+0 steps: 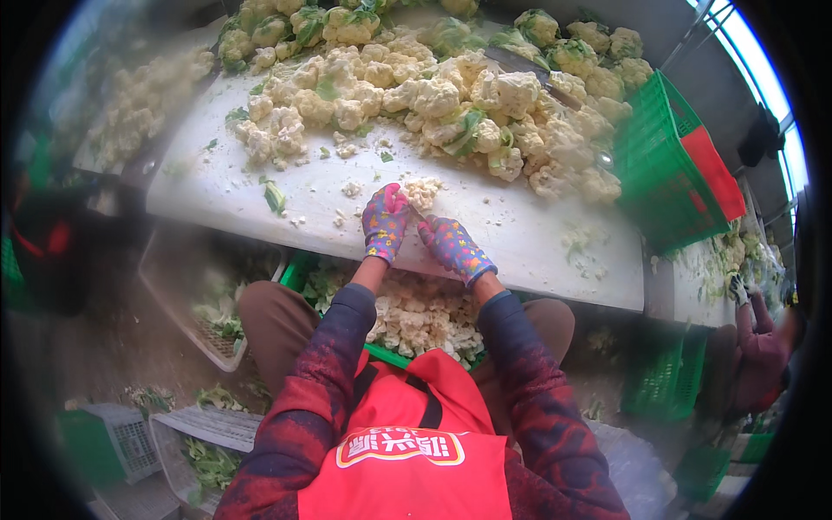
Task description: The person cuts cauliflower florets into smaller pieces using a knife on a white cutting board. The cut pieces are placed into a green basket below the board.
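White tabletop [537,238], crumb-strewn. Left hand [386,224], floral-gloved: fingers pinching a cauliflower piece [423,191]. Right hand [456,249], likewise gloved: fingers curled in, contents unclear. Piece: cream-white, knobbly, finely clustered, at the left fingertips, tabletop's nearer half. Beyond: heaped cauliflower [438,95], cream to yellowish, some green-leaved.

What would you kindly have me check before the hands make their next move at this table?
1. Hand cover: ok; left hand and right hand are gloved.
2. Cauliflower piece within reach: ok, right at the hands.
3. Firm grip: cannot tell; too small to judge.
4. White table free of scraps: not ok; a leaf scrap lies there.
5. Green crate between the knees: ok.
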`<act>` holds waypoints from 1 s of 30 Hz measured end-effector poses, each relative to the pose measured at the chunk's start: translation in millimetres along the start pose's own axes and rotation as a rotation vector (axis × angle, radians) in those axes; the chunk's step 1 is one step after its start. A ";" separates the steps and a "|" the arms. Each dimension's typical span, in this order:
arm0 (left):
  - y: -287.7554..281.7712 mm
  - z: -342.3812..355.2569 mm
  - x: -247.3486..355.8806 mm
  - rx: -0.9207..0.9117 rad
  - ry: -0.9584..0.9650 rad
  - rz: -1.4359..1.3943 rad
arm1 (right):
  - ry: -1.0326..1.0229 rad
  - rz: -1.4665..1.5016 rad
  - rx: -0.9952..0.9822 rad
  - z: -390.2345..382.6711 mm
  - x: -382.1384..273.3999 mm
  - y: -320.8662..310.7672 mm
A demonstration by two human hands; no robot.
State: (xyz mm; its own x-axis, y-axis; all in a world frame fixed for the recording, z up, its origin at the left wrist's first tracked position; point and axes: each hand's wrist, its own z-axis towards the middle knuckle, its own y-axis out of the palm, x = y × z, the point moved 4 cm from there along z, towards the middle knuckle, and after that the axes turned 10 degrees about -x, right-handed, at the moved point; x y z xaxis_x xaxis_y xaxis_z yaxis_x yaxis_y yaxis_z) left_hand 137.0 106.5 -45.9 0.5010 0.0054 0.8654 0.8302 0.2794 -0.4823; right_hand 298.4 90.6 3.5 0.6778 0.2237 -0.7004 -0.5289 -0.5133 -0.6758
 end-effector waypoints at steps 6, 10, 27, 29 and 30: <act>-1.6 -13.9 -22.4 -0.152 -0.123 -0.583 | 0.186 0.400 -0.212 -20.5 -2.5 5.1; -10.2 -25.0 -23.2 -0.142 -0.132 -0.787 | -0.029 -0.030 0.073 -32.7 -6.0 19.6; -44.9 -64.3 -15.0 -0.201 -0.211 -0.577 | 0.147 0.165 -0.196 -29.4 0.0 7.2; -68.8 -65.8 -4.2 -0.372 -0.119 -0.304 | -0.056 -0.263 -0.100 -47.5 -6.8 3.1; -74.0 -60.3 11.4 -0.257 0.123 -0.124 | -0.075 -0.215 -0.050 -56.4 -4.5 -2.3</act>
State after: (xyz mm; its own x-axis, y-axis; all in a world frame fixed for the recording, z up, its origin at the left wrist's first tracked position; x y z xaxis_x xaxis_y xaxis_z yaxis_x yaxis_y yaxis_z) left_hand 96.0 28.0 -8.5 0.4047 -0.1344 0.9045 0.9137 0.0184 -0.4060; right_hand 325.4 44.1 21.2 0.7313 0.3926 -0.5578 -0.3492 -0.4869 -0.8006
